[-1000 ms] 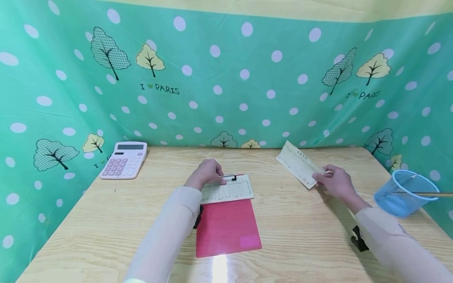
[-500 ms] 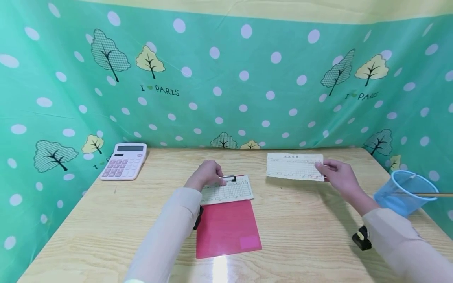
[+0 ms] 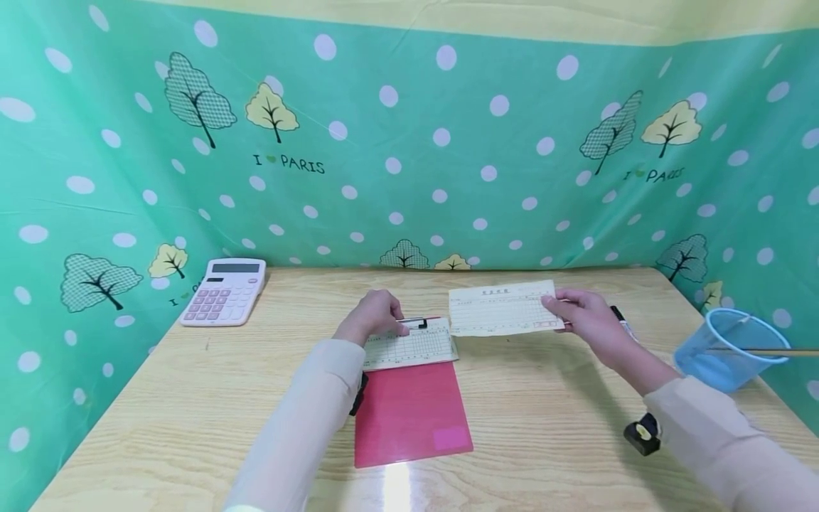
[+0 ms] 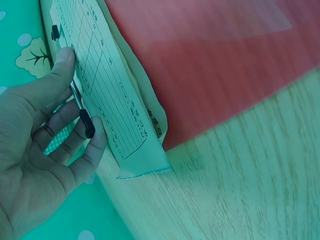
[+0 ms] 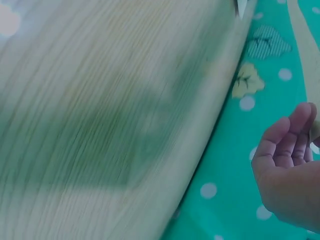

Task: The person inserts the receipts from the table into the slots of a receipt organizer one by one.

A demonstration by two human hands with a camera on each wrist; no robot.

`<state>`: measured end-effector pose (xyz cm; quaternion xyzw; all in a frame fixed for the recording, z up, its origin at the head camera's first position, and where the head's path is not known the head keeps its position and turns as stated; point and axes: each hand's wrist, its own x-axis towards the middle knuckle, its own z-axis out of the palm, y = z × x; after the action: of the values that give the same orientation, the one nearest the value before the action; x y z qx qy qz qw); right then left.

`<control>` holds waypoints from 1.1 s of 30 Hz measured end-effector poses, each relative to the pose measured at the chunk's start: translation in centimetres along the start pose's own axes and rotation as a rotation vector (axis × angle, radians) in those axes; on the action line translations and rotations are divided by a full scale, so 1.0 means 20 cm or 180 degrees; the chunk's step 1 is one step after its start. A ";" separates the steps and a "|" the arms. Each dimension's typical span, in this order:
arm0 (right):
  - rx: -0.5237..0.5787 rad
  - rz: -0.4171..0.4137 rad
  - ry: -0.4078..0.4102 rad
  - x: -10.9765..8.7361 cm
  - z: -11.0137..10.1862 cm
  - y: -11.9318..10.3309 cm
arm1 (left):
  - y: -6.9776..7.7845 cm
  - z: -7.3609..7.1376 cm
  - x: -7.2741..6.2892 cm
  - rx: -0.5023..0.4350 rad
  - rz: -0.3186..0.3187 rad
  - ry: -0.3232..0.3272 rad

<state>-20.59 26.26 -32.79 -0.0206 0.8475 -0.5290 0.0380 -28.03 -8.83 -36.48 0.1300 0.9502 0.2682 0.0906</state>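
A red clipboard (image 3: 412, 416) lies mid-table with a few printed paper forms (image 3: 412, 346) under its clip at the far end. My left hand (image 3: 376, 314) grips that wire clip (image 4: 80, 102) with black ends, thumb on one side and fingers on the other in the left wrist view. My right hand (image 3: 591, 320) pinches a loose printed form (image 3: 502, 309) by its right edge, thumb on the printed face. The form is raised over the table, and its left edge overlaps the clipped forms' right corner in the head view. In the right wrist view the form (image 5: 307, 65) shows nearly edge-on.
A pink and white calculator (image 3: 224, 293) sits at the back left. To the right stands a light blue mesh pen holder (image 3: 710, 359) with a thin wooden stick (image 3: 758, 352) in it. A black-capped marker (image 3: 621, 316) lies partly behind my right hand. A green curtain (image 3: 409, 142) borders the table.
The loose form has turned from a slant to nearly level, then moved left toward the clipboard with my right hand. The marker has come into view. My left hand stays at the clip.
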 end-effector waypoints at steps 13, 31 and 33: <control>0.0253 0.0013 -0.0484 0.03 0.22 -0.06 | 0.01 -0.01 0.00 0.0028 0.0012 -0.0035; 0.0214 0.0178 -0.0595 0.09 0.53 -0.07 | 0.01 0.00 0.00 0.0057 0.0002 -0.0034; 0.0148 0.0245 -0.0531 0.10 0.56 -0.07 | 0.01 0.00 0.00 0.0045 -0.0022 -0.0042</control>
<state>-21.61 15.47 -36.53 -0.0311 0.8291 -0.5432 0.1291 -27.96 -8.66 -36.26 0.1292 0.9519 0.2603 0.0969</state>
